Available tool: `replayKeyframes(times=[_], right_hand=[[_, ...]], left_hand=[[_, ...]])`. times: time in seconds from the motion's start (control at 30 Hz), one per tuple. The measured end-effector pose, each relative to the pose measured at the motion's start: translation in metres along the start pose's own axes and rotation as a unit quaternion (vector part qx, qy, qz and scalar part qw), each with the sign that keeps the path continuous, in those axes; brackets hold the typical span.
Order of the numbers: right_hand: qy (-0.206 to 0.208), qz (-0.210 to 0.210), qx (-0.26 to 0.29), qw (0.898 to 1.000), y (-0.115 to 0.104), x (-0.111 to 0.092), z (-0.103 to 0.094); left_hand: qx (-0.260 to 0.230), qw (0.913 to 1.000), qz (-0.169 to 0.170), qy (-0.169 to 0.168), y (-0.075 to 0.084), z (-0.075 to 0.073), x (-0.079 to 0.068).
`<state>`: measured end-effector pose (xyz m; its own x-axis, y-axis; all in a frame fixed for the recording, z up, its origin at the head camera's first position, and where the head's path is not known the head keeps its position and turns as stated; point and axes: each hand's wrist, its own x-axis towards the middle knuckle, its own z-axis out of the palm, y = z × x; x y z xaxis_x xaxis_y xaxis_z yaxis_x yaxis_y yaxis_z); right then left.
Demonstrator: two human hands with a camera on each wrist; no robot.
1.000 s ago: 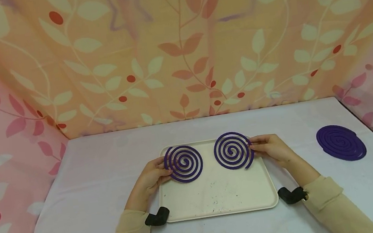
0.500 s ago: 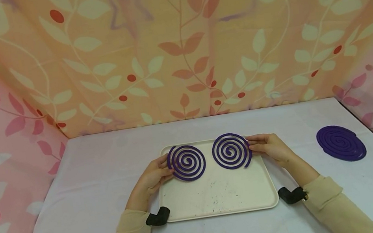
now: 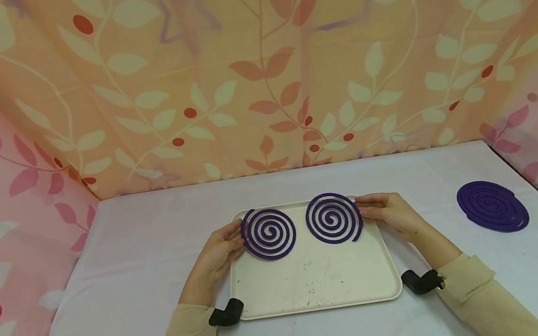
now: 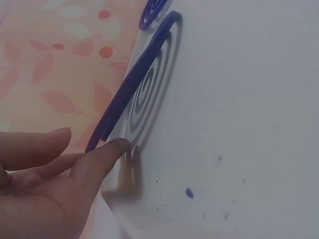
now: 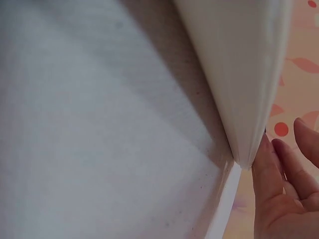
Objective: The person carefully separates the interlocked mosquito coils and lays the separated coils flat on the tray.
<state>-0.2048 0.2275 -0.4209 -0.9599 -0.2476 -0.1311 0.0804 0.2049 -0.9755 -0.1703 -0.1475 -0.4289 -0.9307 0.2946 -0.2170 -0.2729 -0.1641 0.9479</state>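
Observation:
Two purple mosquito coils lie side by side at the far end of a cream tray [image 3: 316, 282]. My left hand [image 3: 218, 254] is at the outer edge of the left coil [image 3: 269, 234]. In the left wrist view that coil [image 4: 139, 74] appears nearly edge-on with its shadow on the tray; the fingertips [image 4: 117, 144] touch near its end and the thumb stands apart. My right hand [image 3: 393, 212] has its fingers at the outer edge of the right coil [image 3: 334, 218]. In the right wrist view the fingers [image 5: 269, 174] are extended by the tray edge, thumb apart; the coil is hidden.
A denser purple coil [image 3: 492, 206] lies on the white tablecloth [image 3: 128, 302] at the right. Dark crumbs dot the tray. A floral curtain [image 3: 256, 78] hangs behind the table and at both sides.
The two coils have come slightly closer together. In the last half second my left hand has drawn back a little to the left from its coil; the right hand has hardly moved.

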Motion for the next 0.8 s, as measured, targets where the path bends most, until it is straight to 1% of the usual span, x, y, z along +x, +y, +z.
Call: replayKeyframes(times=[0.2, 0.47, 0.67, 0.8], right_hand=[[0.013, 0.018, -0.016, 1.0, -0.002, -0.001, -0.001], [0.024, 0.021, -0.015, 0.999, -0.004, -0.005, -0.003], [0.024, 0.022, 0.008, 0.999, -0.004, -0.008, -0.007], [0.02, 0.021, 0.03, 0.999, -0.003, -0.012, -0.013]], left_hand=[[-0.017, 0.9998, 0.004, 0.01, 0.002, 0.0, -0.002], [0.01, 0.9993, 0.011, 0.033, 0.005, 0.0, -0.006], [0.001, 0.9985, 0.02, 0.05, 0.006, 0.0, -0.007], [-0.003, 0.9983, 0.023, 0.054, 0.008, 0.003, -0.008]])
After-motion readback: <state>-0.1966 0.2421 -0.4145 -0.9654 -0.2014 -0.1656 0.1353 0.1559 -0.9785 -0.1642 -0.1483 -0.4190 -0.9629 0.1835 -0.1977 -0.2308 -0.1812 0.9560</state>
